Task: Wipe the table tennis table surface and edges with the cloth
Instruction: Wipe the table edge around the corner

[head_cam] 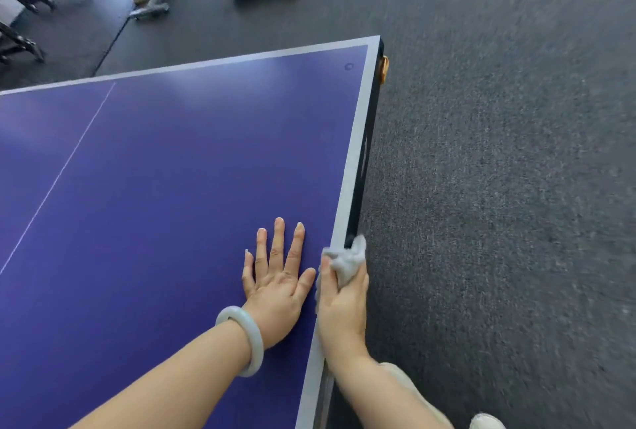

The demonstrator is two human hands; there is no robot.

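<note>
R grip [340,304] holds cloth [347,258] on worktop [172,170] right edge; L grip [278,287] flat, wide, just beside it.

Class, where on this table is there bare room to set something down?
The blue top is bare from the left hand to the far border. Crowded: the near right edge, where the right hand grips the cloth.

Table [172,170] purple-blue, pale grey border, thin white centre line. Cloth [346,261] light grey. Bangle [246,339] pale green-white. Carpet [499,188] dark grey, speckled.
</note>
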